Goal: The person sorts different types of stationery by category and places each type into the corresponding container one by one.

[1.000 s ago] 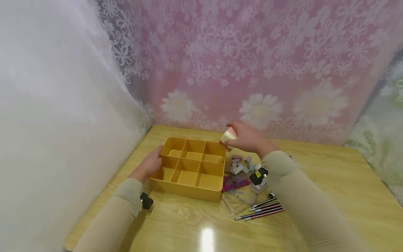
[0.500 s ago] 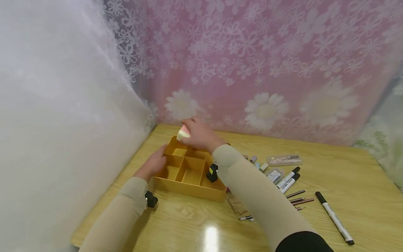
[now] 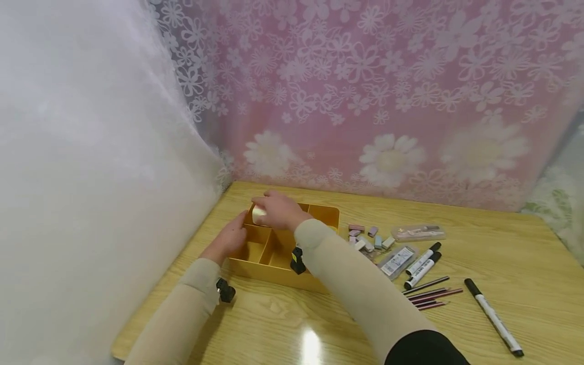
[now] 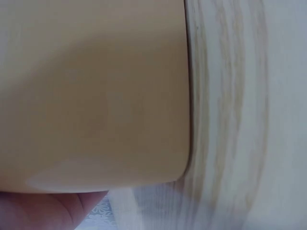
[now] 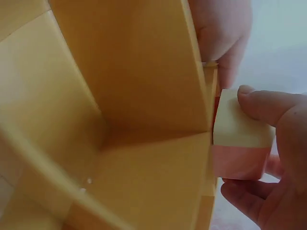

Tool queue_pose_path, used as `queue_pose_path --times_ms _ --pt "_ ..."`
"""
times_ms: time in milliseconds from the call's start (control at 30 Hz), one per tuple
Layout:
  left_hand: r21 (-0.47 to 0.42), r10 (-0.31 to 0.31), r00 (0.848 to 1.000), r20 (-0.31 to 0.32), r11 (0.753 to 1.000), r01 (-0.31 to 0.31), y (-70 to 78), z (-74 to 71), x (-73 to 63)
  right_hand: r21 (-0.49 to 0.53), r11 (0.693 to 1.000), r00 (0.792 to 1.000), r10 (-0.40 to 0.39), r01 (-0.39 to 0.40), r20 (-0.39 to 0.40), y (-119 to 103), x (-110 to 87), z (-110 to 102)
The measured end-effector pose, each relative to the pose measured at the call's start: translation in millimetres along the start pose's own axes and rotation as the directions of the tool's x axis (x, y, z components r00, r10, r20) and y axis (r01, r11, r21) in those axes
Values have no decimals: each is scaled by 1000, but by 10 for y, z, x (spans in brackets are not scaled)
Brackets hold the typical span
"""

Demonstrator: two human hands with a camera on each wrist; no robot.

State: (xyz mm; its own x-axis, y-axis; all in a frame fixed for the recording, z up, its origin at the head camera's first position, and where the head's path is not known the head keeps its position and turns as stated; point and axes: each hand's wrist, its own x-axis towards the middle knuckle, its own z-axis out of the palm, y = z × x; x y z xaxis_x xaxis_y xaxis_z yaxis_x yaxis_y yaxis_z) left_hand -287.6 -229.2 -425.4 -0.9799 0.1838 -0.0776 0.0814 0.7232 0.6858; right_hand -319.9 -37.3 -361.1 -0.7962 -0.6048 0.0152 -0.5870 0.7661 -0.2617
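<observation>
A yellow divided box [image 3: 278, 275] stands on the wooden table, its curved outer wall [image 4: 100, 110] filling much of the left wrist view. My left hand [image 3: 231, 238] grips the box's left side at the rim. With thumb and fingers, my right hand [image 3: 280, 210] holds a cream-and-pink block [image 5: 242, 129] at the back left compartment. In the right wrist view the block's cream face and pink side show beside the compartment wall. My right hand and forearm hide part of the box's middle and right side.
Right of the box lie several small erasers [image 3: 360, 245], a clear case [image 3: 398, 261], a flat clear pouch [image 3: 418, 232], two markers [image 3: 423, 270] and several pencils [image 3: 431, 298]. A third marker [image 3: 495, 318] lies farther right. A white sheet [image 3: 114, 152] hangs along the left.
My right hand has carried the block leftward from the box's right rim to its back left compartment, then lower. My left hand keeps its grip on the box.
</observation>
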Motion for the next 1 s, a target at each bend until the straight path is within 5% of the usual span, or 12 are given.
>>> queue_pose_path --times_ms 700,1000 --pt "1 5 1000 -6 1000 -5 -24 62 -23 -270 963 988 52 -12 144 -111 -22 124" --pt "-8 -2 1000 -17 1000 1 18 44 -25 -276 961 987 27 19 160 -100 -32 76"
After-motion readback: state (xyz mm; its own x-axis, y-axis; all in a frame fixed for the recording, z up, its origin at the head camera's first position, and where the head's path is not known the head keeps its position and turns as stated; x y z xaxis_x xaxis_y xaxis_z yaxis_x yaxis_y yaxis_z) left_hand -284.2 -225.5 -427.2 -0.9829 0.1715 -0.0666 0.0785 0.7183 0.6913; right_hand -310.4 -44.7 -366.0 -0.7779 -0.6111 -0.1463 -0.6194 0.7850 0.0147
